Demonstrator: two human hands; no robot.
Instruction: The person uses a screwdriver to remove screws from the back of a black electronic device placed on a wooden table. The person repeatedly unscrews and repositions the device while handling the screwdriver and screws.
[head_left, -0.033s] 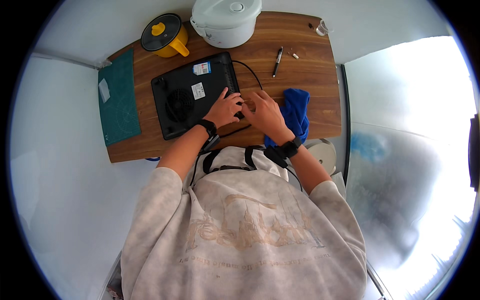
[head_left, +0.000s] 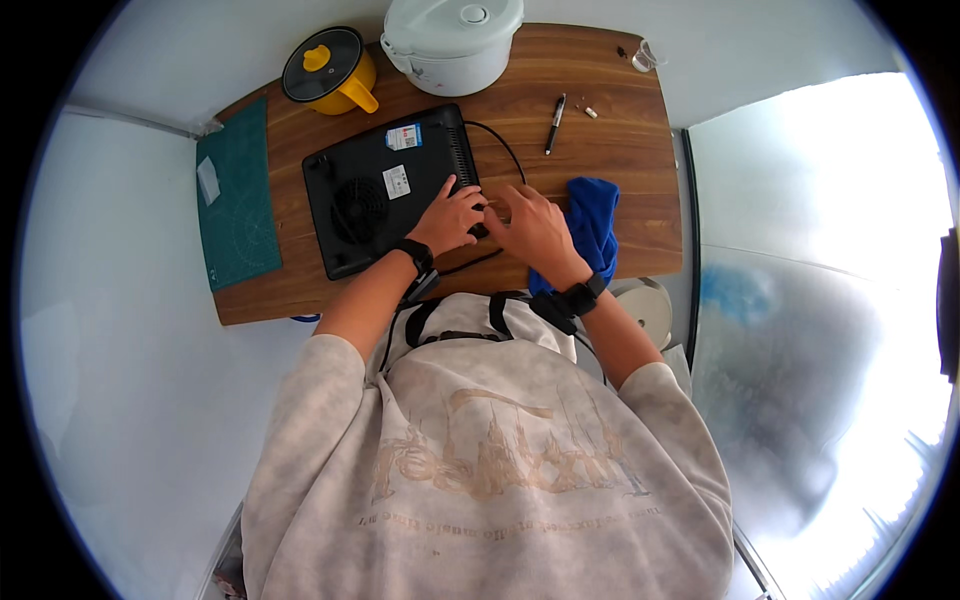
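A black appliance (head_left: 354, 188) lies bottom up on the wooden table, with a round fan grille, small feet and two labels showing. My left hand (head_left: 447, 218) rests on its lower right part, fingers apart on the casing. My right hand (head_left: 525, 225) is just beside it at the right edge, fingers curled around something small and thin that I cannot make out. A black cable (head_left: 510, 150) loops out past the appliance's right side. A crumpled blue cloth (head_left: 595, 220) lies right of my right hand.
A yellow pot with dark lid (head_left: 325, 85) and a white lidded container (head_left: 450, 55) stand at the back. A green mat (head_left: 235, 210) lies left on the table (head_left: 650, 150). A pen (head_left: 555, 125) and small bits lie at the back right. White panels flank the table.
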